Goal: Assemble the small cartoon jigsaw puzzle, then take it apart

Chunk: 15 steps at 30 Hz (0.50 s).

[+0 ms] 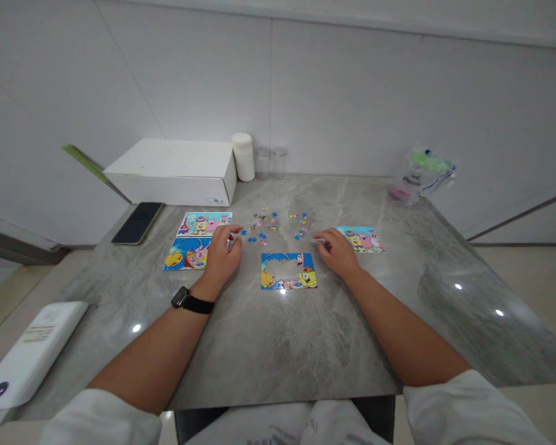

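A partly filled jigsaw puzzle (pixel 308 281) lies in front of me, its blue-and-yellow cartoon border assembled around a bare middle. Loose puzzle pieces (pixel 262 225) are scattered beyond it in two clusters. My left hand (pixel 223 254), with a black watch on the wrist, rests over the right edge of a cartoon picture sheet (pixel 180 254); its thumb and index finger are apart, close to a blue piece (pixel 243 232). Right of the puzzle, my right hand (pixel 337 252) has its fingers bent together around something pale and too small to make out. Beside it lies another picture card (pixel 366 240).
A white box (pixel 171 170), a white bottle (pixel 243 157) and two clear glass jars (pixel 271 164) stand along the wall. A phone (pixel 139 222) and a white device with a cable (pixel 34 349) lie at left. A plastic bag (pixel 421 176) sits at the far right corner.
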Tool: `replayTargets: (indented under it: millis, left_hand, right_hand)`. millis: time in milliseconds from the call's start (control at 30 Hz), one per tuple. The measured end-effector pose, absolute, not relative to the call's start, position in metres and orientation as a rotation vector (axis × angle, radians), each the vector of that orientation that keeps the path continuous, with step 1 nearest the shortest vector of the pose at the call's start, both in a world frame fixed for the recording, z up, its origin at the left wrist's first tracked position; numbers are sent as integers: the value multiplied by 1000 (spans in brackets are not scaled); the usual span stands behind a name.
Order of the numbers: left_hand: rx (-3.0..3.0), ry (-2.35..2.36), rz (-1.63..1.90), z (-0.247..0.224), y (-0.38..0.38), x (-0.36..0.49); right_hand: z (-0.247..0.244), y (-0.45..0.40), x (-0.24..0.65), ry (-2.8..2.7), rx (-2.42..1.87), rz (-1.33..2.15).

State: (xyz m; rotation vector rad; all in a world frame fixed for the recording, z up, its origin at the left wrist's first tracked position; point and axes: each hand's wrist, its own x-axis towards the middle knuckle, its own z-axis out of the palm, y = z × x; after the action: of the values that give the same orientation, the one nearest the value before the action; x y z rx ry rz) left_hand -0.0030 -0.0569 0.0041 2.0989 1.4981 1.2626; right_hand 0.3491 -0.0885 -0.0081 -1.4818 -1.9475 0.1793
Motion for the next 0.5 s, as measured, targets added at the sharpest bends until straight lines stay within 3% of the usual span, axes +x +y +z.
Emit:
replayTargets:
  millis: [233,500]
  left_hand:
    - [2153,1518,1176,5,-57,-3]
    - [2428,1629,824,-10,-59,-3]
  right_hand:
    - [-11,-87,351,-1953,-1475,174]
    - [-14,-85,352,-1957,-1475,165]
